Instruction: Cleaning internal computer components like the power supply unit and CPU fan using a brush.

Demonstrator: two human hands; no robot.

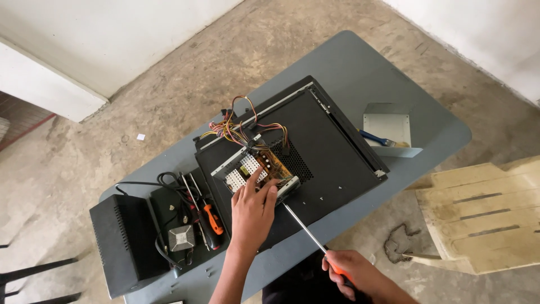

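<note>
An opened power supply unit [256, 168] with a bundle of coloured wires [239, 125] sits on top of a black computer case [315, 146] lying flat on a grey table [360, 67]. My left hand [252, 211] rests on the unit's near edge, fingers spread over it. My right hand [347, 271] grips the orange handle of a long screwdriver [304, 227], whose metal shaft slants up to the unit's near right corner.
Left of the case lie an orange-handled screwdriver [213, 218], other tools, black cables [169, 183], a small metal heatsink [181, 238] and a black box [121, 242]. A metal cover [387, 127] with a blue-handled brush [382, 140] lies at the right. A pale plastic chair [484, 208] stands beside the table.
</note>
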